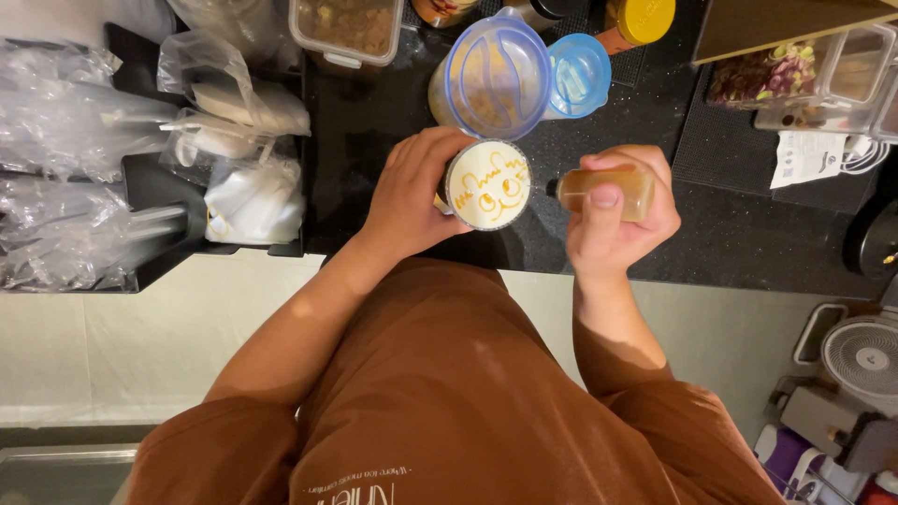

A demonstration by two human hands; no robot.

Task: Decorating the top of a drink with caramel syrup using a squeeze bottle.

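My left hand wraps around a cup whose white foamy top carries amber sauce squiggles. The cup stands on the black counter near its front edge. My right hand grips a squeeze bottle of amber sauce, held sideways with its nozzle pointing left at the cup's rim, close to the foam. My brown sleeves and shirt fill the lower middle of the view.
Behind the cup stand a tub with a blue lid, a smaller blue-lidded tub and a yellow-capped jar. Plastic-wrapped items fill a black tray at left. A clear box of toppings and a paper slip lie right; a fan sits below.
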